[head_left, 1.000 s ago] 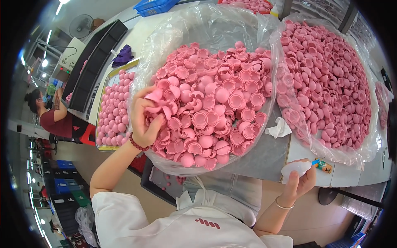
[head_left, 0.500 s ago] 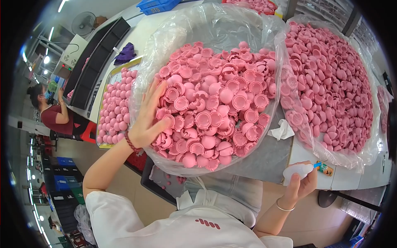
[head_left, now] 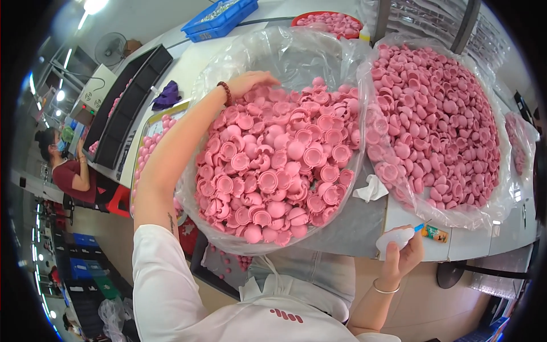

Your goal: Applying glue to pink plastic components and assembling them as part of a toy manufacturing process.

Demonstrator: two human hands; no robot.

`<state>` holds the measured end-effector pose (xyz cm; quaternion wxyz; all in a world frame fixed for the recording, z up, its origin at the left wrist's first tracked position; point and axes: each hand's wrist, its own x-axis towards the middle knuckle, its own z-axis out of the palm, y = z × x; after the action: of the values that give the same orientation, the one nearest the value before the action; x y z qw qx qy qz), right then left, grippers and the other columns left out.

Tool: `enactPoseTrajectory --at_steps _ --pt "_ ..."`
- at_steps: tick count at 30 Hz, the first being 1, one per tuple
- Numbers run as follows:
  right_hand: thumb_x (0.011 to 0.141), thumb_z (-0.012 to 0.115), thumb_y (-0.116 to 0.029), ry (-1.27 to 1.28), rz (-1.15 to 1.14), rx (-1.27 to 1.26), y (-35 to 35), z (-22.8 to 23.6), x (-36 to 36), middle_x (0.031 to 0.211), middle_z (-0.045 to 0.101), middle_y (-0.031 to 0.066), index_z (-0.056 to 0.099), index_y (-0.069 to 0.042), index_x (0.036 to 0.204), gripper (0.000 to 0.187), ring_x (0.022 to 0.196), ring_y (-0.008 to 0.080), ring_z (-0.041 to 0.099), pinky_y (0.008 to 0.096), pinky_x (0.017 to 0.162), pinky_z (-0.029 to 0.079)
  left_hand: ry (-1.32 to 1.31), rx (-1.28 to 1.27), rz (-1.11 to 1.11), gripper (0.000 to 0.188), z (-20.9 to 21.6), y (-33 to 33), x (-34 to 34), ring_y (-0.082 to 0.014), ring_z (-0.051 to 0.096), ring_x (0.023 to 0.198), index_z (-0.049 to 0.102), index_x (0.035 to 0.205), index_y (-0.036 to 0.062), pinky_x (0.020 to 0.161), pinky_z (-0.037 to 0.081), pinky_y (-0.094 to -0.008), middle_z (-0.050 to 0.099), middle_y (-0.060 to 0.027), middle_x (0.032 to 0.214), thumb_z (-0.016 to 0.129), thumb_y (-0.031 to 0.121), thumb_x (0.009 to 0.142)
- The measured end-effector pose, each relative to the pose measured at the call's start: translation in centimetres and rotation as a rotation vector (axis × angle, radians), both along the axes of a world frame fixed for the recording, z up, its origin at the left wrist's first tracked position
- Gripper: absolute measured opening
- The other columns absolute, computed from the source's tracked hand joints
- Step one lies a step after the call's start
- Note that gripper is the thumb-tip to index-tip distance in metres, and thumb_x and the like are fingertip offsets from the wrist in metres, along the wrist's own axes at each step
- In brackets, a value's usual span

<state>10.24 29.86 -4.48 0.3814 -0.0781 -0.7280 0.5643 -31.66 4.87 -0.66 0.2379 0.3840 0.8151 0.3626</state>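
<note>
- While the left hand [head_left: 250, 84] reaches to the far left edge of the pink shells [head_left: 268, 181], its fingers bend down at the pile. The fingertips are blurry, so I cannot tell if it grasps a shell or nothing.
- The right hand [head_left: 402, 255] grasps a white bottle [head_left: 393, 240] with a blue tip, by the near edge of the tabletop [head_left: 356, 219].
- The bottle tilts, and its tip points up and to the right, just beside a small colourful tube [head_left: 435, 233].
- The shells lie in a big clear bag [head_left: 191, 208] at the middle of the tabletop's near edge. Some show their hollow side, some their round side.
- A second bag [head_left: 478, 216], toward the tabletop's right edge, is full of more pink shells.
- A white tissue [head_left: 371, 189] lies between the two bags.
- Near the tabletop's left edge, the left arm hides part of a tray [head_left: 171, 112] of pink balls [head_left: 149, 141].
- A purple cloth [head_left: 166, 96] lies just past the tray.
- Toward the far edge are a blue bin [head_left: 225, 31] and a red bowl [head_left: 295, 21].
</note>
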Motion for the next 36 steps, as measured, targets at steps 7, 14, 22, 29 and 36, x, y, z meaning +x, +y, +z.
enactPoseTrajectory --at_steps 7,14,22,29,36 --pt "0.069 0.062 -0.023 0.005 -0.013 -0.039 0.0 0.2 0.1 0.065 0.052 0.0086 0.049 0.005 0.077 0.032 0.057 0.0141 0.049 0.0224 0.053 0.037 -0.144 -0.104 -0.131 0.034 3.1 4.1 4.4 -0.0096 0.050 0.091 0.055 0.109 0.0062 0.081 0.039 -0.0228 0.056 -0.0035 0.099 0.046 0.030 0.086" --pt "0.070 0.062 -0.026 -0.015 -0.005 -0.054 0.0 0.0 0.1 0.063 0.051 0.0080 0.049 0.004 0.074 0.033 0.056 0.0138 0.048 0.0222 0.052 0.037 -0.078 0.021 -0.211 0.016 4.3 3.2 9.5 -0.0075 0.049 0.086 0.054 0.091 0.0052 0.076 0.040 -0.0233 0.054 -0.0003 0.090 0.057 0.018 0.081" --pt "0.070 0.063 -0.030 -0.008 -0.041 -0.047 -0.3 0.4 -0.2 0.060 0.051 0.0074 0.049 0.003 0.070 0.036 0.054 0.0134 0.047 0.0220 0.050 0.036 0.258 0.181 -0.133 0.007 7.1 1.5 12.7 -0.0155 0.057 0.078 0.056 0.077 0.0012 0.079 0.040 -0.0256 0.061 -0.0083 0.081 0.054 0.008 0.078" --pt "0.074 0.062 -0.035 -0.034 -0.003 0.018 0.1 0.2 0.3 0.066 0.048 0.0059 0.046 0.002 0.077 0.040 0.057 0.0117 0.048 0.0211 0.052 0.037 0.253 0.260 -0.004 0.023 3.5 8.4 4.9 -0.0134 0.054 0.088 0.059 0.093 0.0026 0.071 0.044 -0.0245 0.060 -0.0083 0.089 0.052 0.022 0.083" --pt "0.073 0.062 -0.036 -0.032 -0.037 0.061 0.1 -0.3 0.2 0.066 0.050 0.0061 0.048 0.002 0.078 0.041 0.057 0.0116 0.048 0.0216 0.052 0.037 0.147 -0.196 -0.044 0.036 0.2 16.5 2.5 -0.0133 0.054 0.077 0.059 0.092 0.0016 0.068 0.044 -0.0267 0.060 -0.0054 0.083 0.058 0.034 0.077"
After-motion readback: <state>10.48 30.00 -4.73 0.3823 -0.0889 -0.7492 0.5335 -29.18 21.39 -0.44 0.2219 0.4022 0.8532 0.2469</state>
